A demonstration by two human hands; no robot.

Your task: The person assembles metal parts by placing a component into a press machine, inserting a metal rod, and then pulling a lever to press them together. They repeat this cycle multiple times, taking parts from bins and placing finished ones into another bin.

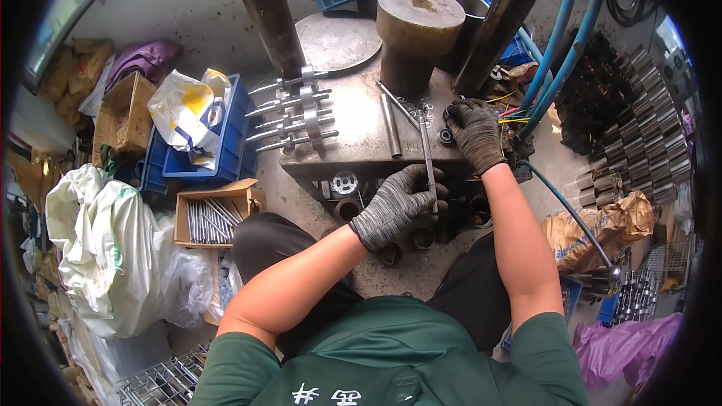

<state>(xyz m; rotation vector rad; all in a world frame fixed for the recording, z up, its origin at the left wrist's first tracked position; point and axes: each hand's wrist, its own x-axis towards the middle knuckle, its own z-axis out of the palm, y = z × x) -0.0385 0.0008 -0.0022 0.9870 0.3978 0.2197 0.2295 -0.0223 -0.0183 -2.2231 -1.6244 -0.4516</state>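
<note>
A slim metal shaft [427,154] stands slanted in my left hand [395,207], which wears a grey knit glove. Its thumb and fingers close round the shaft's near end, in front of the steel bench edge. My right hand [479,135], gloved too, rests at the bench's right with its fingers curled. A small dark round part [449,114] shows at its fingertips, partly hidden. Just below lies a bearing [445,137]. Beside the shaft lie a thicker metal tube [390,126] and a thin rod [397,103]. Small rings [429,114] are scattered near them.
A thick steel post [412,49] rises from the bench [350,94] between two slanted columns. Several shafts with collars [307,109] lie at its left. A carton of rods [213,222] and a blue crate [244,128] stand left. Blue hoses [560,37] and stacked metal tubes [639,135] are right.
</note>
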